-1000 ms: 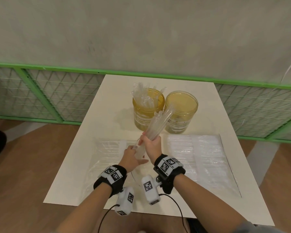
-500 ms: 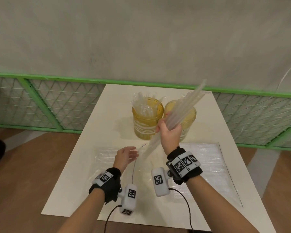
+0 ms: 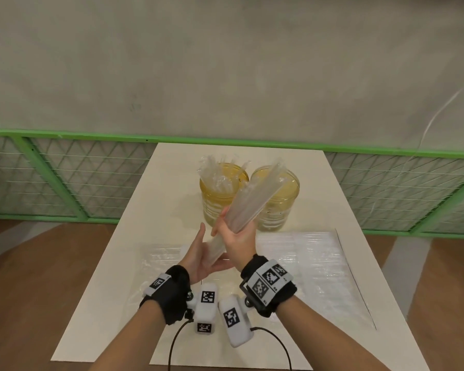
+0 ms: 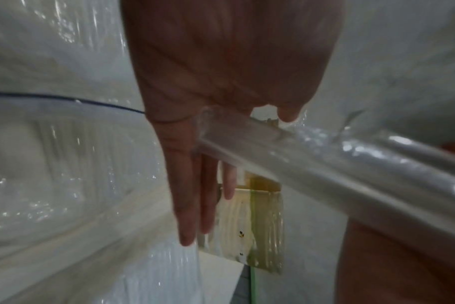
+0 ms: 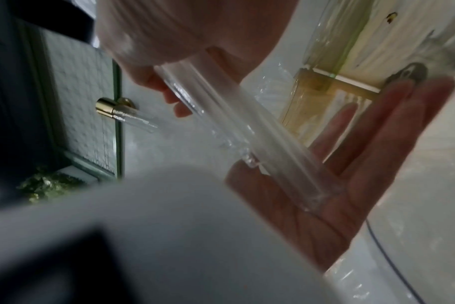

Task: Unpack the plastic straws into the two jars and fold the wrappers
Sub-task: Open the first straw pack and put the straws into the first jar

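Note:
My right hand [image 3: 240, 236] grips a bundle of clear plastic straws [image 3: 252, 202] near its lower end, and the bundle slants up and to the right in front of the jars. My left hand [image 3: 198, 254] is open with straight fingers, and its palm [image 5: 333, 197] touches the bundle's lower end [image 4: 221, 135]. Two amber jars stand at the back of the table. The left jar [image 3: 214, 202] holds several straws, and the right jar [image 3: 284, 207] stands partly behind the bundle. Clear wrappers [image 3: 314, 261] lie flat on the table under my hands.
The white table [image 3: 150, 210] is narrow, with wooden floor on both sides. A green mesh fence [image 3: 65, 178] and a grey wall stand behind it. A second sheet of clear wrapper [image 3: 158, 261] lies at the left. Wrist camera cables hang over the near edge.
My right hand has brought the straw bundle down and back from above the right jar. My left hand, free before, has come up and now touches the bundle's lower end.

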Demonstrator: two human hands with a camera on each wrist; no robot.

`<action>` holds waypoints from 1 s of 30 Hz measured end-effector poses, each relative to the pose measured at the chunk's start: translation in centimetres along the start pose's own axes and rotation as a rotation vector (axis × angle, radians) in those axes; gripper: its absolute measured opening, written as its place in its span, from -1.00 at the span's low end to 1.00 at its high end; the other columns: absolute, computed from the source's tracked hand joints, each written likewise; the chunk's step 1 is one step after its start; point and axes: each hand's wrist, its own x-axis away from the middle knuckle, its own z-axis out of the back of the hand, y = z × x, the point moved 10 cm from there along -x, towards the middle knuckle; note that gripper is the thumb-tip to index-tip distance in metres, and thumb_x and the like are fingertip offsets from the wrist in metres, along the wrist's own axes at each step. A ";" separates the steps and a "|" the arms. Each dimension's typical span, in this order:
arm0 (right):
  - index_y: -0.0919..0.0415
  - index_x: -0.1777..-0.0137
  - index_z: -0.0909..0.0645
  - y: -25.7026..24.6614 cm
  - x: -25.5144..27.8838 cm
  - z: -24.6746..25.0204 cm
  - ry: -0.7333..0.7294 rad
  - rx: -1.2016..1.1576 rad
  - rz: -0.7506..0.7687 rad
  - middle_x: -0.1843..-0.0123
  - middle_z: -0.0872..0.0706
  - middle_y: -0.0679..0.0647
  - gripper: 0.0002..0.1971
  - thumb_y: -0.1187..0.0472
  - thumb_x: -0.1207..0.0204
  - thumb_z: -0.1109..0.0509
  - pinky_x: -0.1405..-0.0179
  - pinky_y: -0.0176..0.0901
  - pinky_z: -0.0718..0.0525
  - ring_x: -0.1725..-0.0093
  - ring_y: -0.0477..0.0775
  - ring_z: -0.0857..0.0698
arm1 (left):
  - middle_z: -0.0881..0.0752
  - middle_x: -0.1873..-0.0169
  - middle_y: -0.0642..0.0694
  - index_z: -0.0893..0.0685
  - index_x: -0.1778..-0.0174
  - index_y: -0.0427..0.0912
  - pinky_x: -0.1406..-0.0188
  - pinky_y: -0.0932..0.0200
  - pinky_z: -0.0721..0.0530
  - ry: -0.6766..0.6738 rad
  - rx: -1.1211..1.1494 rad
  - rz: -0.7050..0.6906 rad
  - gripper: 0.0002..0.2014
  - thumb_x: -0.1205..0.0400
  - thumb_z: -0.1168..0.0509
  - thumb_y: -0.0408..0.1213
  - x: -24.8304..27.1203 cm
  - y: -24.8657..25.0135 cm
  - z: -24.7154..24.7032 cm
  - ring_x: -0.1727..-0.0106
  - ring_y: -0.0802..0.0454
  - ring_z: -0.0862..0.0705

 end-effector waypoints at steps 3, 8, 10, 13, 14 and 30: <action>0.29 0.21 -0.58 1.3 0.6 0.3 0.020 -0.013 -0.043 0.37 -0.63 0.04 -0.90 0.47 -0.38 -0.39 0.22 -0.32 -0.65 0.33 -0.09 -0.68 | -0.77 -0.03 -0.30 -0.63 -0.25 -0.11 -0.23 -0.14 -0.63 0.003 -0.095 -0.007 -0.36 -0.63 0.11 0.28 0.2 0.3 -0.4 -0.03 -0.20 -0.76; 0.42 0.28 -0.62 2.1 0.9 -0.9 -0.163 0.083 -0.117 0.37 -0.69 0.14 -0.92 0.38 -0.35 -0.43 0.17 -0.18 -0.73 0.29 -0.02 -0.73 | -0.78 0.11 -0.36 -0.43 -0.43 -0.15 -0.03 -0.09 -0.76 -0.038 -0.143 -0.003 -0.45 -0.67 0.02 0.15 0.0 -1.1 -0.4 0.11 -0.25 -0.79; 0.36 0.30 -0.63 2.5 1.1 -0.9 -0.201 0.116 -0.142 0.35 -0.69 0.12 -0.95 0.38 -0.33 -0.44 0.14 -0.18 -0.74 0.26 -0.04 -0.73 | -0.76 0.05 -0.37 -0.44 -0.42 -0.13 -0.06 -0.12 -0.74 -0.048 -0.115 -0.011 -0.48 -0.68 0.03 0.12 0.0 -1.1 -0.4 0.06 -0.27 -0.77; 0.16 0.29 -0.63 2.0 0.6 0.4 -0.136 0.131 -0.122 0.41 -0.69 -0.01 -0.83 0.43 -0.44 -0.43 0.21 -0.15 -0.71 0.32 -0.05 -0.72 | -0.63 -0.21 -0.47 -0.47 -0.42 -0.23 -0.21 -0.18 -0.63 -0.018 0.011 0.029 -0.35 -0.60 -0.06 0.21 -0.3 -1.3 0.9 -0.18 -0.41 -0.65; 0.11 0.31 -0.62 1.5 0.3 1.0 -0.093 0.121 -0.094 0.45 -0.68 -0.04 -0.79 0.41 -0.47 -0.42 0.23 -0.09 -0.70 0.37 -0.05 -0.71 | -0.60 -0.24 -0.51 -0.44 -0.43 -0.31 -0.18 -0.18 -0.64 0.019 0.068 0.048 -0.32 -0.61 -0.08 0.21 -0.4 -1.4 1.6 -0.21 -0.46 -0.63; 0.04 0.29 -0.60 3.7 2.0 -0.9 -0.112 0.254 -0.159 0.36 -0.67 -0.07 -0.78 0.37 -0.41 -0.49 0.30 -0.34 -0.70 0.35 -0.32 -0.71 | -0.83 0.22 -0.05 -0.50 -0.29 -0.19 0.37 0.24 -0.74 -0.077 0.066 -0.073 -0.68 -0.76 0.05 -0.18 -0.6 0.8 -0.9 0.22 0.09 -0.81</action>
